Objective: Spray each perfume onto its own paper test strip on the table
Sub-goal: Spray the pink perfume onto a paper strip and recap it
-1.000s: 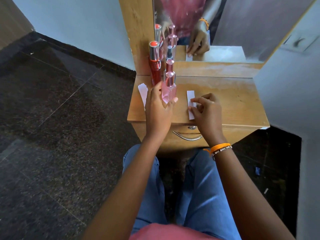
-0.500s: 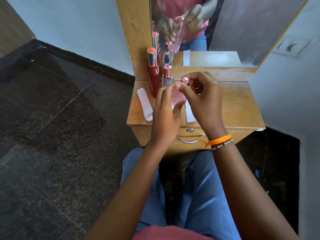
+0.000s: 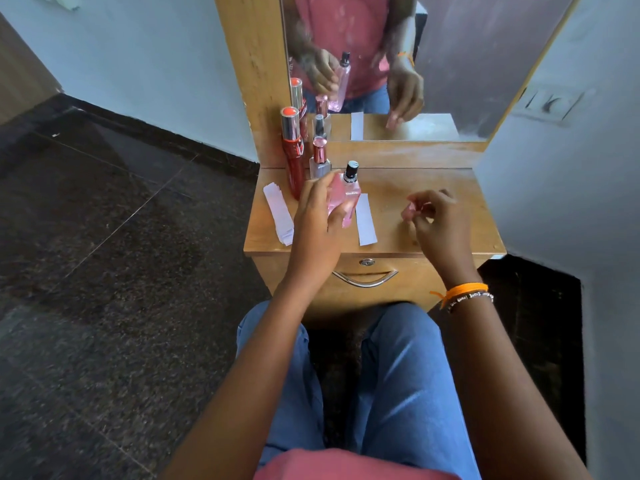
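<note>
pink glass: the left hand [image 3: 317,220] grips the uncapped pink perfume bottle [image 3: 344,199] above the wooden table [image 3: 433,181], just beside a white test strip [image 3: 365,220]; the right hand [image 3: 438,221] pinches what looks like its small pink cap [image 3: 408,213], blurred, well to the right

- Back-left corner blocked: tall red metallic-capped bottle [image 3: 293,157] & small clear bottle w/ rose cap [image 3: 320,161].
- Stack of white paper strips [image 3: 279,213] lines left edge.
- Wooden tabletop [image 3: 429,181] right half bare, open approach.
</note>
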A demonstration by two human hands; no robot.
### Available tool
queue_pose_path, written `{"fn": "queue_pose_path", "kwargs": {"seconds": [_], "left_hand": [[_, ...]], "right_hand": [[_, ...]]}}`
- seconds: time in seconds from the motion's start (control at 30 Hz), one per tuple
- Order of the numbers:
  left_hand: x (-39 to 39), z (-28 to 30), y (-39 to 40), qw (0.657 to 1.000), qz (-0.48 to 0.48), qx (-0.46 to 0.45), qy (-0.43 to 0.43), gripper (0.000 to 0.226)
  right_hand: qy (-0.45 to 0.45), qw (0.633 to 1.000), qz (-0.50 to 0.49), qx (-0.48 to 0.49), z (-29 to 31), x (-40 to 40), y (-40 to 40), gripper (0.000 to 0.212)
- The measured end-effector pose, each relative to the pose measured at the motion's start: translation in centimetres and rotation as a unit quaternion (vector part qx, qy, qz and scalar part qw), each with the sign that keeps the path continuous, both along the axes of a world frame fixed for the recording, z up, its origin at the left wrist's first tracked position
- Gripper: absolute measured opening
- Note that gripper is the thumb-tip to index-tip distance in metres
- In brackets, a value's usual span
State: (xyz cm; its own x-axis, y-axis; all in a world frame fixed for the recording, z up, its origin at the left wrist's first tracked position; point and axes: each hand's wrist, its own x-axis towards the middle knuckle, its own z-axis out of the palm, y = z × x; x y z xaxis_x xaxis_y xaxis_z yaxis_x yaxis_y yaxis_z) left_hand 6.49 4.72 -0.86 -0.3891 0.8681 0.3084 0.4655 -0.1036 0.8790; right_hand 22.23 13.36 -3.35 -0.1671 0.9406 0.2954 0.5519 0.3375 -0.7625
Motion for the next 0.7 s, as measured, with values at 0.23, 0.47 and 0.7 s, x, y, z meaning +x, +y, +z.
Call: {"fn": "queue_pose_path", "kwargs": {"seconds": [0.23,0.47,0.7], "left_hand": [[0.6,-0.6,0.4,0.999,-0.019,-0.013,-0.025,0.046],[0.9,0.5,0.8,0.976,-0.123,-0.056,-0.169,0.034],[1.0,-0.7,2.9,0.988,-0.092,-0.108,-0.056,0.035]], "right_hand": [[0.006,0.999,0.015,0.051,0.3,-0.1,-1.7,0.049],[0.093,0.973,0.21,-0.025,2.9,-1.7,-3.8,0.072],[0.083,0.985,0.151,-0.026,2.6,-0.9,-3.6,0.07]]}}
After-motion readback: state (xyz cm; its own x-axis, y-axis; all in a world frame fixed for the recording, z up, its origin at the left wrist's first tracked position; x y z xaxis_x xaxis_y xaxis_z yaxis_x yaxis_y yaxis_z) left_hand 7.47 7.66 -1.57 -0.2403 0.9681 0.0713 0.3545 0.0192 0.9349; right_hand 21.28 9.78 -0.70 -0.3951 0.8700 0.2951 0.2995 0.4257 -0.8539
